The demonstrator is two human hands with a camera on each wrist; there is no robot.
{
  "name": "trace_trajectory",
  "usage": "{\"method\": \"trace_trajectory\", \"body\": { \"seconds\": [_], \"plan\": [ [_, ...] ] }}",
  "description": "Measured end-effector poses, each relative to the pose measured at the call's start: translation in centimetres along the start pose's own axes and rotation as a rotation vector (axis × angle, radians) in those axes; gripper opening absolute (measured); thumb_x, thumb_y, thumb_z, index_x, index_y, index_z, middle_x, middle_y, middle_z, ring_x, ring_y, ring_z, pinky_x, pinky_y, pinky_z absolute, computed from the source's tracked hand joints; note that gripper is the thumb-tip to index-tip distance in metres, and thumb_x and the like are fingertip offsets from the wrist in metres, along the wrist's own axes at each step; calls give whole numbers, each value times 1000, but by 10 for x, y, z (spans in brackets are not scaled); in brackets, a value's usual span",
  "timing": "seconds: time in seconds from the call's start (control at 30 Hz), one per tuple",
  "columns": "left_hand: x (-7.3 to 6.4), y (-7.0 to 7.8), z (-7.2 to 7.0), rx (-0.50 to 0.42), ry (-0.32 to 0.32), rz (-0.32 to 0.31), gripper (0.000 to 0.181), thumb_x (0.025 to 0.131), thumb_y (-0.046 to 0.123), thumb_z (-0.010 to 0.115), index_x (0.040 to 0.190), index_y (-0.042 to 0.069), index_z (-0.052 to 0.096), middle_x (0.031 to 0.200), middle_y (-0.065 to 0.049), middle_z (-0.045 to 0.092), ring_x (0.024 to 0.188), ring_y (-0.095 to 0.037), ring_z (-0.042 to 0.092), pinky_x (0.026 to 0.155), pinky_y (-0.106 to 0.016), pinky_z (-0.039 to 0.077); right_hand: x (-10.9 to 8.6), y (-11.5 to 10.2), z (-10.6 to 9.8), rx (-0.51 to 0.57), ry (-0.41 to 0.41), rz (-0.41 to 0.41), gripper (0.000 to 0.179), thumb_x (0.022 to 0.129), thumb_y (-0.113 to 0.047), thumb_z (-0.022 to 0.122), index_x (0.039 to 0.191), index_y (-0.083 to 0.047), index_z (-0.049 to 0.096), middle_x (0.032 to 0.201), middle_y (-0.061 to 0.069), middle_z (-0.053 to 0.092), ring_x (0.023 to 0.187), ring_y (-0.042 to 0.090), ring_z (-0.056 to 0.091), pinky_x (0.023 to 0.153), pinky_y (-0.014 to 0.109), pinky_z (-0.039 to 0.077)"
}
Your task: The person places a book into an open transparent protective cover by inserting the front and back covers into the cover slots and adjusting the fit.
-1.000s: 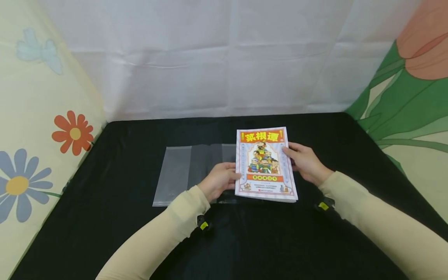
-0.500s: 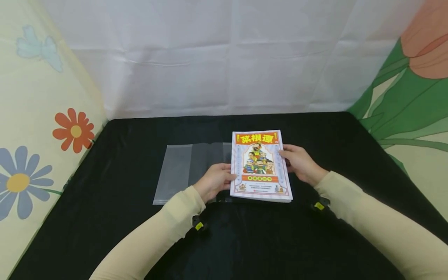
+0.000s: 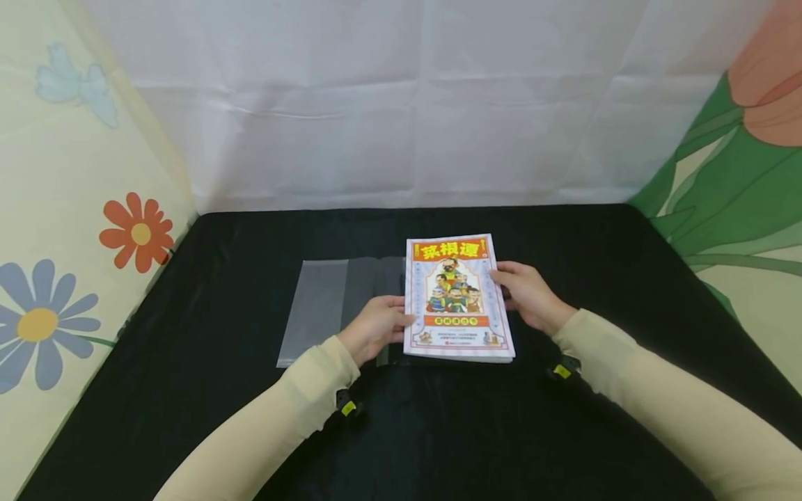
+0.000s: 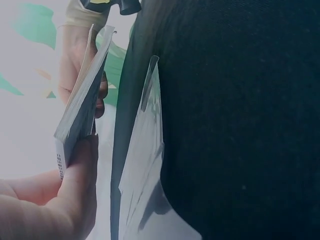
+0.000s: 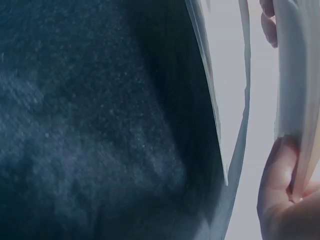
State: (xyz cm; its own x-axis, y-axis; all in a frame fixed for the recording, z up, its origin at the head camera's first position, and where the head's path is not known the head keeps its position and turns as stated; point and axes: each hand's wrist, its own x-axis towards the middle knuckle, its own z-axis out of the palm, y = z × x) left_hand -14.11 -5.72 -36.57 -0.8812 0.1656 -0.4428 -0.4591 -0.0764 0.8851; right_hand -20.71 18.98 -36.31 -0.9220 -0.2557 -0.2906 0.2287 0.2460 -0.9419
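One black worktop [image 3: 401, 438], one white curtain [image 3: 413, 146] at twelve o'clock, two floral panels [image 3: 56, 174] at ten and two. One book [image 3: 457, 299] near centre, raised above one clear plastic sheet [image 3: 316, 306]; pinched by left hand [image 3: 374, 328] at nine o'clock, right hand [image 3: 532, 296] at three.

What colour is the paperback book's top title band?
Orange band with yellow lettering, best in head view.
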Motion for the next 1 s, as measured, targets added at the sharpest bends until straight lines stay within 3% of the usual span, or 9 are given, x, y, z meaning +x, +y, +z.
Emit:
{"method": "trace_trajectory", "body": {
  "seconds": [0.17,0.77,1.0],
  "plan": [
    [-1,-2,-2,0,6,-4,37,98,-3,49,135,-8,45,120,-20,62,101,-26,66,87,-40,53,0,1,3,26,-8,-5,52,105,-17,39,150,6,25,130,27,46,86,11,62,75,30,55],
    [-5,-6,-14,27,73,-6,37,99,-4,47,135,-9,45,122,-21,60,97,-24,64,85,-40,53,5,3,15,-9,-70,39,59,106,-29,41,156,-10,18,139,24,44,98,20,61,78,34,54],
    [-9,-7,-16,49,80,-9,37,99,-4,47,135,-10,44,124,-22,59,98,-25,63,88,-41,52,7,3,19,27,-84,59,56,105,-21,40,156,-9,18,140,25,44,97,21,62,78,34,54]
  ]
}}
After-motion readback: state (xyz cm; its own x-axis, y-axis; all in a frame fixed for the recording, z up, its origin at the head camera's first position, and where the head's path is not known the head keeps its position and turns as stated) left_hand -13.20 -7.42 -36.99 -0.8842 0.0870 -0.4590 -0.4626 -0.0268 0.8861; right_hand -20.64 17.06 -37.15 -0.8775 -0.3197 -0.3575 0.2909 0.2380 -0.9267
